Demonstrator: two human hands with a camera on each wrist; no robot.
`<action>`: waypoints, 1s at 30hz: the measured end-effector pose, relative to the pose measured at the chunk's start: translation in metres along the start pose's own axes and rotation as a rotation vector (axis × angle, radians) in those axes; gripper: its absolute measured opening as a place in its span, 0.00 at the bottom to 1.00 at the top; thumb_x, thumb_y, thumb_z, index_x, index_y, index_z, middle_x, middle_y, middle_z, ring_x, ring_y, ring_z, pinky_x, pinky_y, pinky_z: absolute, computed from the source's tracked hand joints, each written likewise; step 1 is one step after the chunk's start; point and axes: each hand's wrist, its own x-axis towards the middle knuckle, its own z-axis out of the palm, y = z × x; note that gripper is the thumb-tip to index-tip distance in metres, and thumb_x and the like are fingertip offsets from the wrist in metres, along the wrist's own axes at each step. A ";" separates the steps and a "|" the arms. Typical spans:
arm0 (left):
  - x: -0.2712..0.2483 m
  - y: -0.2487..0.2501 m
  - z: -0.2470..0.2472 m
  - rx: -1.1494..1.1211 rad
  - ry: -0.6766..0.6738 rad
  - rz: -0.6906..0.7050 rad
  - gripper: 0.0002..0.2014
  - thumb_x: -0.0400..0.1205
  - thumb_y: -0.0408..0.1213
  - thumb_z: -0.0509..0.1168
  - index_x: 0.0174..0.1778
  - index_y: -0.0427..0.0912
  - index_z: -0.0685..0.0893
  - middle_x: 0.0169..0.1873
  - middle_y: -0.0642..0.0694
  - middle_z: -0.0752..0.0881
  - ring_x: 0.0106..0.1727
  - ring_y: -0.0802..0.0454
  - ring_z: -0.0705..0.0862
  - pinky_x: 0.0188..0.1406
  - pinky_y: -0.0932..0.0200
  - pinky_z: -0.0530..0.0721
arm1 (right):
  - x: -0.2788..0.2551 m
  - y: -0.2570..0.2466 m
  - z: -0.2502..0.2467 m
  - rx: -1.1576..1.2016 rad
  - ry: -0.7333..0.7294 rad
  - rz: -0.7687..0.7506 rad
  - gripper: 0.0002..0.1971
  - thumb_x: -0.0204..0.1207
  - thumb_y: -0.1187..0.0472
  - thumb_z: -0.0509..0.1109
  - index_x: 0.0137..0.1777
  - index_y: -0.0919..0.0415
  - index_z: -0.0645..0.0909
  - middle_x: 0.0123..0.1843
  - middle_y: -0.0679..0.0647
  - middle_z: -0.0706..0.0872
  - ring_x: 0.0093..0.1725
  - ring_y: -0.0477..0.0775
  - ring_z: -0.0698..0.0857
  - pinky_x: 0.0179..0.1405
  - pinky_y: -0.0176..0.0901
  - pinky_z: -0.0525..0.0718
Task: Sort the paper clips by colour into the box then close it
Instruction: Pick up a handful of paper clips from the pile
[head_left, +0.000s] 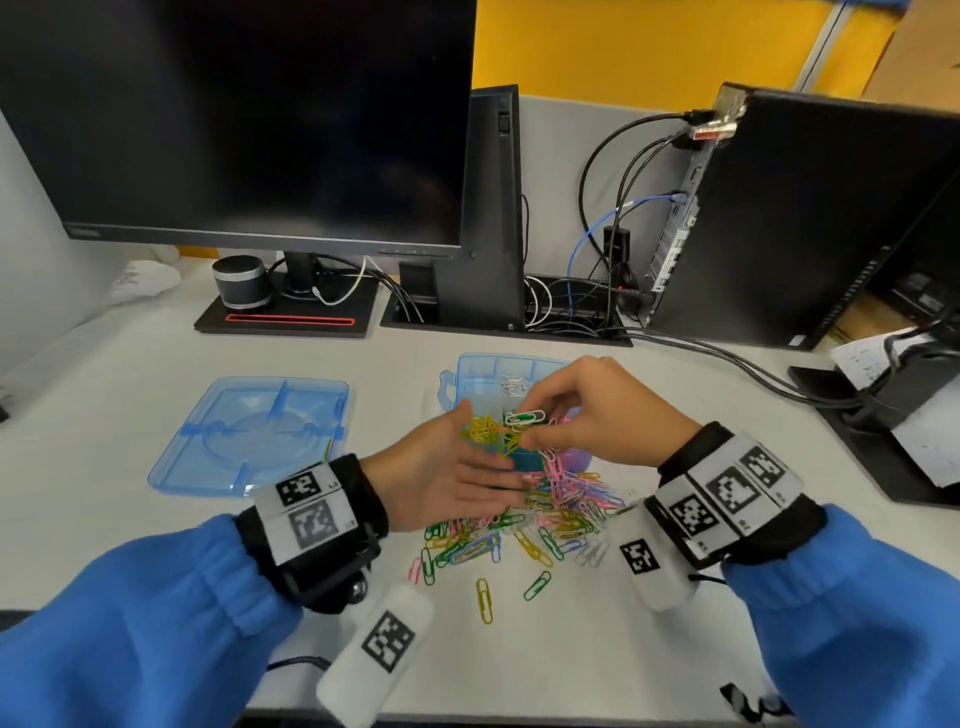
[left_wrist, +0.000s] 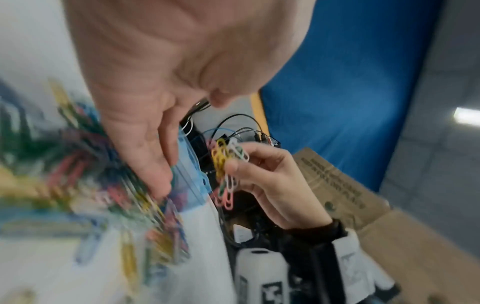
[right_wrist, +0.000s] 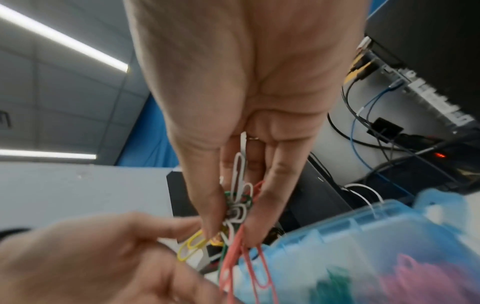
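My right hand (head_left: 550, 415) hovers over the open blue compartment box (head_left: 483, 364), with thumb and fingers pinching a tangled bunch of clips (head_left: 524, 418). In the right wrist view that bunch (right_wrist: 239, 205) shows white, green, yellow and pink clips, some dangling. Just left of it, my left hand (head_left: 483, 462) is held out with straight fingers and grips nothing. A loose pile of mixed-colour clips (head_left: 550, 514) lies on the desk in front of the box. White, yellow, teal and pink clips sit in separate compartments. The box's blue lid (head_left: 249, 431) lies flat to the left.
A monitor (head_left: 249, 119) on a stand, a small round speaker (head_left: 241, 280), a computer tower (head_left: 810, 218) and cables (head_left: 727, 358) fill the back of the desk. Papers and a black stand (head_left: 893, 415) sit at the right. Stray clips (head_left: 485, 597) lie near the front.
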 end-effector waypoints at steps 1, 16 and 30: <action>0.002 -0.001 0.005 -0.139 -0.066 -0.034 0.36 0.86 0.59 0.49 0.64 0.25 0.78 0.62 0.27 0.83 0.62 0.34 0.83 0.59 0.46 0.83 | 0.002 -0.003 0.000 0.022 -0.002 -0.021 0.06 0.66 0.60 0.82 0.42 0.52 0.90 0.37 0.48 0.90 0.34 0.42 0.85 0.43 0.39 0.86; 0.018 -0.008 0.016 -0.701 -0.163 0.081 0.24 0.80 0.31 0.54 0.71 0.24 0.74 0.61 0.23 0.82 0.57 0.27 0.84 0.45 0.33 0.85 | 0.004 0.007 0.002 0.257 -0.076 -0.028 0.14 0.71 0.75 0.74 0.52 0.60 0.89 0.46 0.53 0.92 0.49 0.45 0.90 0.47 0.38 0.88; 0.011 -0.007 0.021 -0.672 -0.171 0.083 0.19 0.83 0.31 0.52 0.64 0.23 0.78 0.59 0.22 0.83 0.45 0.27 0.89 0.41 0.34 0.87 | 0.007 0.010 0.013 0.226 -0.014 -0.063 0.04 0.71 0.64 0.79 0.42 0.64 0.87 0.37 0.50 0.88 0.37 0.39 0.84 0.36 0.28 0.80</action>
